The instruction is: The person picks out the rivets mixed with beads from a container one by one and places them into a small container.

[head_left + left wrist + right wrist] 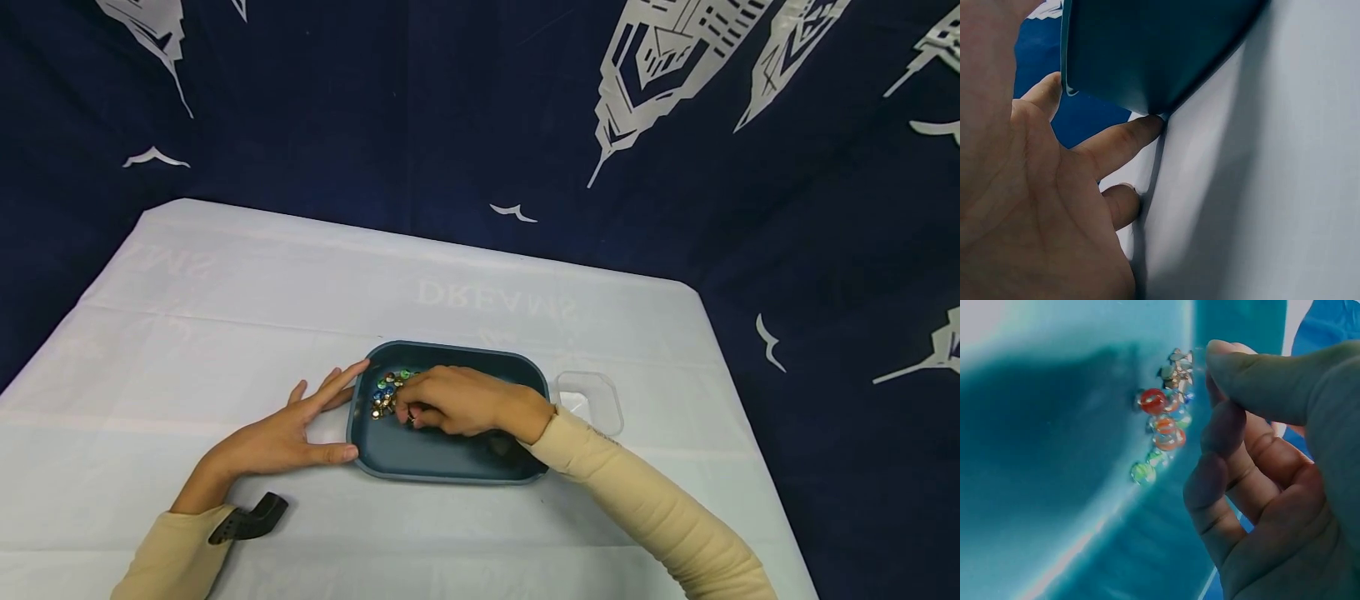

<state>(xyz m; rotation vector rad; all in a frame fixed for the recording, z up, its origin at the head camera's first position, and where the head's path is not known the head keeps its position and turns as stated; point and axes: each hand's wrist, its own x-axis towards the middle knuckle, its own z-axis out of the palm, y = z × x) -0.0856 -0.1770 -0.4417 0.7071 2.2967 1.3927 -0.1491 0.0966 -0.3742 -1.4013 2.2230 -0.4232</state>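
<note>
A dark teal tray (pixel 450 477) lies on the table, with glass marbles (pixel 1165 432) and small gold-coloured pieces (pixel 1179 369) heaped at its left end. My left hand (pixel 281 435) spreads along the tray's left side, its thumb and straight fingers touching the outer wall. Over the heap is my right hand (pixel 461 402), fingers bent, thumb and forefinger drawn together. A gold-coloured glint shows at those fingertips in the head view, and they seem to pinch a small gold-coloured piece. Its exact kind is hidden by the fingers.
Just right of the tray stands a clear plastic box (pixel 600 404), partly behind the right sleeve (pixel 637 492). A white cloth (pixel 225 333) covers the table. Behind hangs a dark blue curtain (pixel 375 108) with white building prints. A black strap (pixel 251 517) sits at the left cuff.
</note>
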